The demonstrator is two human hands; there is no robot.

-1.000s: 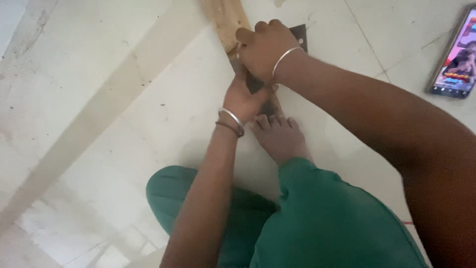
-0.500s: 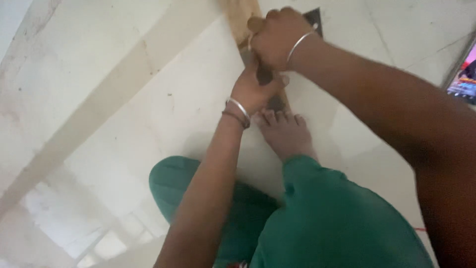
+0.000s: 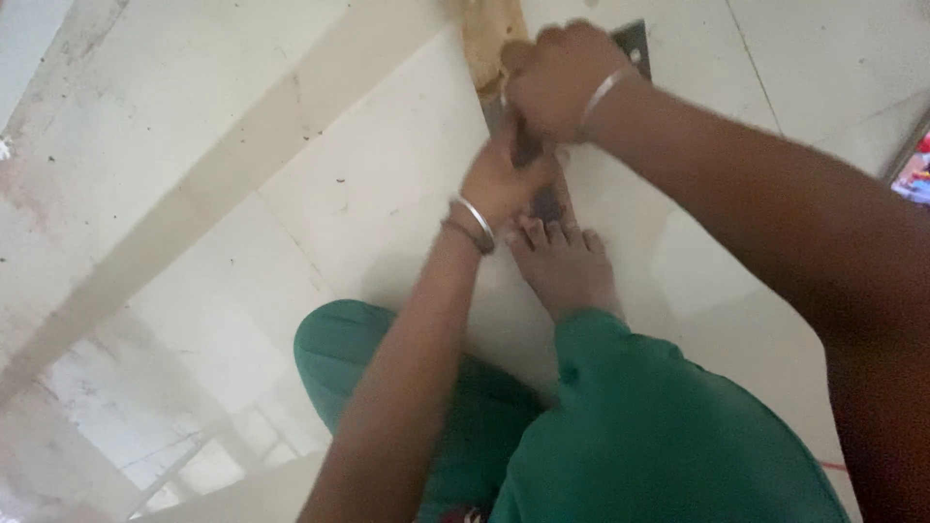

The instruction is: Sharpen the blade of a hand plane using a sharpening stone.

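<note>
My right hand (image 3: 557, 77), with a silver bangle at the wrist, is closed in a fist over the near end of a pale wooden board (image 3: 487, 34) lying on the floor. A dark narrow item (image 3: 528, 147) runs down from that fist into my left hand (image 3: 499, 182), which also wears bangles and is curled around its lower end. The picture is too blurred to tell what the item is. My bare foot (image 3: 567, 266) rests on the floor just below both hands, its toes touching the dark item's base (image 3: 548, 205).
A grey metal plate (image 3: 635, 44) lies on the floor beside the board, partly under my right wrist. A phone (image 3: 913, 165) with a lit screen lies at the right edge. I sit on pale floor tiles (image 3: 242, 194) in green trousers (image 3: 639, 436).
The view has shifted, so the hands and board sit higher in frame and the phone has slid to the right edge. Both hands keep their hold and stay close together.
</note>
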